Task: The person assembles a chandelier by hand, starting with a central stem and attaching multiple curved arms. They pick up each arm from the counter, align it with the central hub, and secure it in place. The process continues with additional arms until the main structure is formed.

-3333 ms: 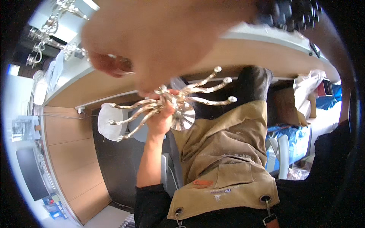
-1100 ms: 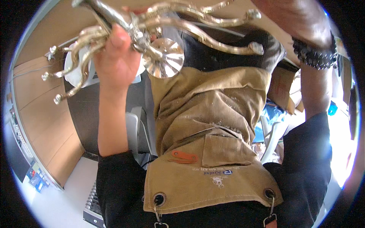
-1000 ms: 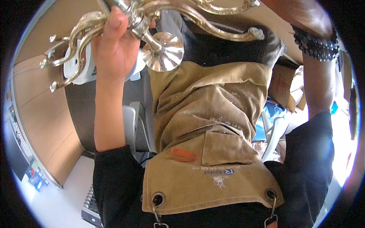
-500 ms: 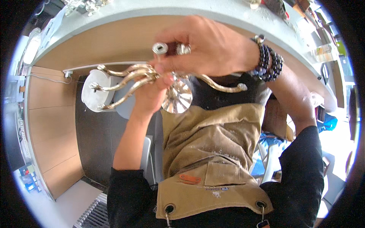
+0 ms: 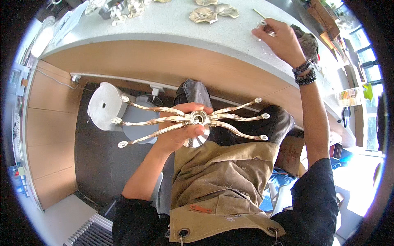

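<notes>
My left hand (image 5: 175, 138) is wrapped round the middle of a silvery candelabrum (image 5: 199, 119), held over my lap. Several slender curved arms spread from its hub to both sides, each ending in a small knob. The hub's round socket faces up and is hollow, and part of a round foot shows below my fingers. Over the worktop at the right, my right hand (image 5: 285, 43) pinches a small shiny metal piece (image 5: 267, 29), partly hidden by the fingers. A thin stick (image 5: 258, 14) lies just beyond the fingertips, and a dark crumpled cloth (image 5: 307, 44) is beside the wrist.
The pale worktop (image 5: 164, 30) curves across the far side, bearing silvery leaf-shaped pieces (image 5: 204, 14) and glassy or metal parts (image 5: 136, 7) at the left. Beneath it are a white round container (image 5: 106, 102) and a plug with cable (image 5: 156, 90). A brown apron (image 5: 221, 172) covers my lap.
My right hand has left the candelabrum and moved far right to the worktop with a small metal piece. My left hand has turned the candelabrum so its socket faces up, arms spread sideways.
</notes>
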### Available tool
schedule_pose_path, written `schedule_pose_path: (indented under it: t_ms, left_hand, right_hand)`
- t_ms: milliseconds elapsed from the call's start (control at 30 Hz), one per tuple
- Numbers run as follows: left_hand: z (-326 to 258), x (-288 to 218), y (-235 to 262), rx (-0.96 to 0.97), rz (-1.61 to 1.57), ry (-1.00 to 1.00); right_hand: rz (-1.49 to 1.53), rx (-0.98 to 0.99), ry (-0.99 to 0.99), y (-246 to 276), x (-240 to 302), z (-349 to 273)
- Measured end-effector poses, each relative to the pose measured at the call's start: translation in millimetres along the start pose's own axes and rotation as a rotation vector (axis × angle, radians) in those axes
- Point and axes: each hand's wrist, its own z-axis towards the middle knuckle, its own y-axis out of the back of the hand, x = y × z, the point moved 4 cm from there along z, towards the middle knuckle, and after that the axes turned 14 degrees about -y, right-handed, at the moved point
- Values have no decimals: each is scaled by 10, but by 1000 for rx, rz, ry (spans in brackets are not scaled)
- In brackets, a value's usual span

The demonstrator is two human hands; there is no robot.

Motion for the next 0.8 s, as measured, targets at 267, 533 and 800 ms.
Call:
schedule_pose_path:
  t_ms: [267,533,800]
  left_hand:
    - [39,-40,-48,20,59,-5]
    - [118,-132,-78,70,316,184]
    - [101,-130,-113,-20,282,218]
  right_hand:
    - [226,141,-291,423,155,-320]
    - [896,1074,-79,68,1221,-1144]
    - [1264,1096,-310,-132,1331,-1091]
